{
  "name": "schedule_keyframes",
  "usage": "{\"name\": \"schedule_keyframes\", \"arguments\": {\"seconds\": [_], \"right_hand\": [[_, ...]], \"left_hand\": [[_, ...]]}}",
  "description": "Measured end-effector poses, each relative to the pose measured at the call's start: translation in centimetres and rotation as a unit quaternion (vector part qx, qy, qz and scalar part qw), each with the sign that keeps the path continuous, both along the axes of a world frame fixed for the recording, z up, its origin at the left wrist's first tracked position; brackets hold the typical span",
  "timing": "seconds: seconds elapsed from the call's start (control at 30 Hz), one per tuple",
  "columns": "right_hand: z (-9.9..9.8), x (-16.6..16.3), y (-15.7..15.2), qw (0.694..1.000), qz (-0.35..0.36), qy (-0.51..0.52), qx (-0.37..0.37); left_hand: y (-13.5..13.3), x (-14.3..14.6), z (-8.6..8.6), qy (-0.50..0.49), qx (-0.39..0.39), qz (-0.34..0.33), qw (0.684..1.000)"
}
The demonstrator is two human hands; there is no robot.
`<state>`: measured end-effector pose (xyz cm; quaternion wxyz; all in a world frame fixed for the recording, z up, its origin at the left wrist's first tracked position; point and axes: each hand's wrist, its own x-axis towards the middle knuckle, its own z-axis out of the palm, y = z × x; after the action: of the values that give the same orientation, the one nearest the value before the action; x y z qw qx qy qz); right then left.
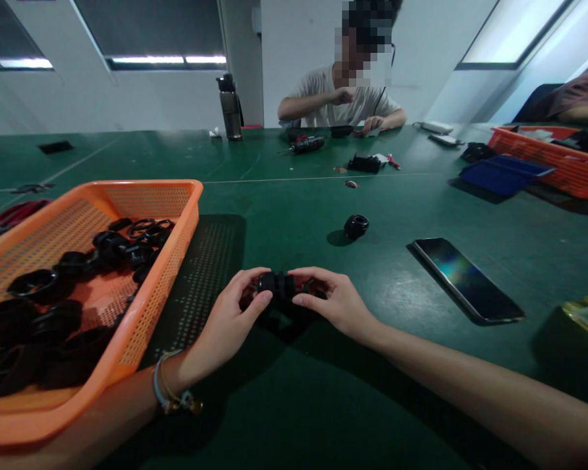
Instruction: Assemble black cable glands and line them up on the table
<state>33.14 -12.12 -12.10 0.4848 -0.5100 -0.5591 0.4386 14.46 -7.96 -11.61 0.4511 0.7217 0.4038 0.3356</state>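
Both my hands meet over the green table (294, 405) and pinch a small black round part (277, 284) between them. My left hand (232, 312) grips its left side with thumb and fingers curled. My right hand (330, 300) holds the right side the same way. An orange basket (176, 235) with several black rings and round parts stands just left of my left hand. Another black round part (356, 226) lies alone on the table beyond my hands.
A dark phone (467, 279) lies flat to the right. Across the table sits a person (340, 98) with a screwdriver (306, 143) and a bottle (231, 108) nearby. An orange crate (553, 160) and blue tray (502, 174) stand far right.
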Motion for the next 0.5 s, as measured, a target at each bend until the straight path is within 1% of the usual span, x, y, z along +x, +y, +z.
{"name": "schedule_keyframes", "arguments": {"seconds": [0.3, 0.5], "right_hand": [[-0.09, 0.01, 0.01, 1.0, 0.006, 0.0, -0.009], [-0.06, 0.28, 0.01, 0.998, 0.004, -0.048, 0.038]], "left_hand": [[-0.05, -0.04, 0.12, 0.003, -0.006, -0.001, 1.0], [0.0, 0.02, 0.07, -0.002, -0.008, 0.003, 1.0]]}}
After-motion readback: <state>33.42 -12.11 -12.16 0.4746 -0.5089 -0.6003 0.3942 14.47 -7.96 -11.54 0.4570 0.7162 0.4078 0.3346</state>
